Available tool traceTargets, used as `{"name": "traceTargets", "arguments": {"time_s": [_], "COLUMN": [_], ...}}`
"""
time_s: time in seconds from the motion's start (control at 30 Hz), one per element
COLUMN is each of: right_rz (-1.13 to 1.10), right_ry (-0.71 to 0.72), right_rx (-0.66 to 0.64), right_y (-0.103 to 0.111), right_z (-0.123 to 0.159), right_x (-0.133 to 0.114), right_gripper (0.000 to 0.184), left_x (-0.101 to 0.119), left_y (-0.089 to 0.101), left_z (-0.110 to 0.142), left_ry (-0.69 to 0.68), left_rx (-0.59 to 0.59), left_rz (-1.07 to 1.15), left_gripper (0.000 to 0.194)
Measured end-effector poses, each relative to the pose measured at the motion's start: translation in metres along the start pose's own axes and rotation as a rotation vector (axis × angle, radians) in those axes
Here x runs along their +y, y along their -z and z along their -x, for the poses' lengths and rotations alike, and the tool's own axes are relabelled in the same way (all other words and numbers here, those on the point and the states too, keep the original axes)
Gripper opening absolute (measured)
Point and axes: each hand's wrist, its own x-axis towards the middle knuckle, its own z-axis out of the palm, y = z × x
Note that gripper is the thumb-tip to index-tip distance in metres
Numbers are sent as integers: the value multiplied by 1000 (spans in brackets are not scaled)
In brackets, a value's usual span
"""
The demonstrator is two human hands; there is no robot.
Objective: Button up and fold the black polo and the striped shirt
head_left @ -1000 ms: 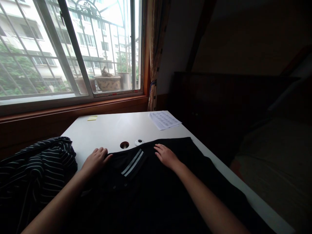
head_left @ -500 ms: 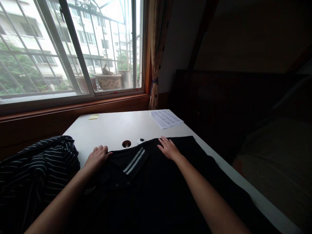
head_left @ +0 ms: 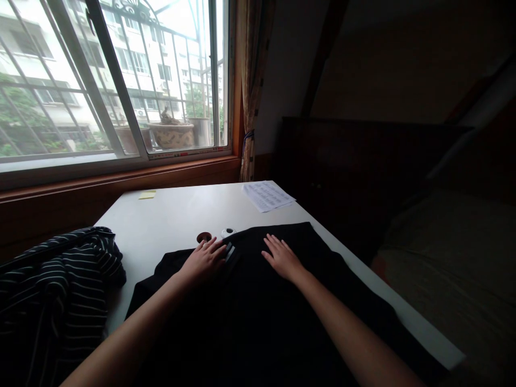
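A black garment [head_left: 250,312] with a grey-striped trim lies spread over the white table [head_left: 181,207]; in the dark cloth its exact kind is hard to make out. My left hand [head_left: 205,259] rests on its upper part with fingers stretched, partly covering the striped trim [head_left: 229,252]. Flat on the cloth to the right lies my right hand [head_left: 281,257], its fingers spread. Neither hand grips anything. The lower part of the garment runs into deep shadow.
A black-and-white striped garment [head_left: 60,279] is heaped at the left. Beyond the cloth are a round cable hole [head_left: 204,237], a white ring-shaped piece [head_left: 229,232], printed sheets [head_left: 266,196] and a yellow sticky note [head_left: 147,194]. A window [head_left: 169,80] stands behind.
My left hand has released the garment's upper left edge and moved right onto the striped trim, fingers now extended. The cloth's left side lies flatter. My right hand stays on the cloth.
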Motion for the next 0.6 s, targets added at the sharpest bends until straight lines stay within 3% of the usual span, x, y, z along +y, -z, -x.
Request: {"name": "traceTargets", "arguments": {"time_s": [0.1,0.23,0.33,0.43,0.6], "right_rz": [71,127,153,173,115], "right_ry": [-129,-361,-485,-483,-203], "right_rx": [-24,-32,-10,43,20], "right_y": [8,29,44,48,25], "right_z": [11,28,34,29,7], "right_x": [54,132,165,164,111], "right_gripper": [67,65,65,64,59], "left_x": [-3,-11,-9,-6,-5], "left_y": [-14,-17,-15,-14,-14], "left_z": [8,19,19,17,16], "left_ry": [42,86,106,119,123], "left_rx": [-38,-52,-48,-58,-75], "left_rz": [30,15,-10,-23,-13], "left_gripper": [55,58,58,58,59]}}
